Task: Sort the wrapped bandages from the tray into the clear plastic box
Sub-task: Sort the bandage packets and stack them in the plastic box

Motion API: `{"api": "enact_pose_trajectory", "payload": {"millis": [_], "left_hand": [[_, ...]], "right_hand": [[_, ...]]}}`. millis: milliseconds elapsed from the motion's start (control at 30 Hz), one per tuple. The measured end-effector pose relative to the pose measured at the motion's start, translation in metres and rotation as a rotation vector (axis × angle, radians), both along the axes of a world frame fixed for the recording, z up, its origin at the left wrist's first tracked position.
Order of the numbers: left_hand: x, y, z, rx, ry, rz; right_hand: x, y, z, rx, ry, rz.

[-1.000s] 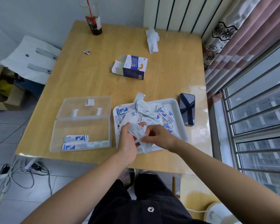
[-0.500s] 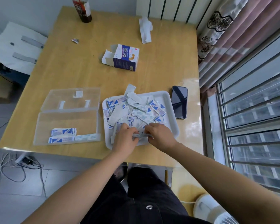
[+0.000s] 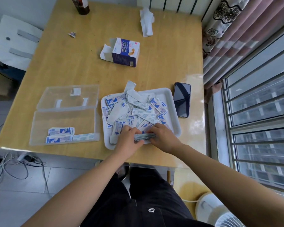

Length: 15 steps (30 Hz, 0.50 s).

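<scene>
A white tray (image 3: pixel 174 102) near the table's front edge holds a loose pile of white-and-blue wrapped bandages (image 3: pixel 138 110). Over its near edge, my left hand (image 3: pixel 128 141) and my right hand (image 3: pixel 164 138) together grip a stack of bandages (image 3: pixel 144 136) held on edge between them. To the left lies the clear plastic box (image 3: pixel 39 126), lid open flat behind it. Inside it, along the front wall, lie a few wrapped bandages (image 3: pixel 61 135).
A black phone (image 3: pixel 182 99) lies right of the tray. An opened bandage carton (image 3: pixel 123 52) sits mid-table, a crumpled tissue (image 3: pixel 147 22) and a dark bottle (image 3: pixel 80 4) at the far edge. A window and curtain run along the right; a white fan (image 3: pixel 215 210) stands on the floor.
Both hands lowered from above the tray to its near edge and squared the loose bandages into a flat stack. The camera tilted down and closer.
</scene>
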<state>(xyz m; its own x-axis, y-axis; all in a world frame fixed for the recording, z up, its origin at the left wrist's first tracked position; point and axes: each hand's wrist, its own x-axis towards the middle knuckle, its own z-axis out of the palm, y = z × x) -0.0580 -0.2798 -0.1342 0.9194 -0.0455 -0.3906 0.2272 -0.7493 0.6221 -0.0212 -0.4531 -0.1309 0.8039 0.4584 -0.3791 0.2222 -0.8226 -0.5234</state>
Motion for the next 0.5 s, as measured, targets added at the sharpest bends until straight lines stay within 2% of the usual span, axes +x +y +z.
{"api": "enact_pose_trajectory", "payload": {"millis": [200,300,400,500], "left_hand": [[0.004,0.003,-0.002,0.082,-0.040,-0.093],[0.008,0.006,0.004,0.108,-0.141,-0.073],[0.012,0.008,0.010,0.050,-0.171,0.049],[0.017,0.003,0.015,-0.181,-0.010,0.167]], "right_hand": [[0.004,-0.001,-0.004,-0.011,-0.130,0.075],[0.010,-0.001,0.004,0.072,-0.137,0.008],[0.018,-0.001,0.013,0.156,-0.019,-0.140],[0.017,0.007,0.017,0.250,0.107,-0.214]]}}
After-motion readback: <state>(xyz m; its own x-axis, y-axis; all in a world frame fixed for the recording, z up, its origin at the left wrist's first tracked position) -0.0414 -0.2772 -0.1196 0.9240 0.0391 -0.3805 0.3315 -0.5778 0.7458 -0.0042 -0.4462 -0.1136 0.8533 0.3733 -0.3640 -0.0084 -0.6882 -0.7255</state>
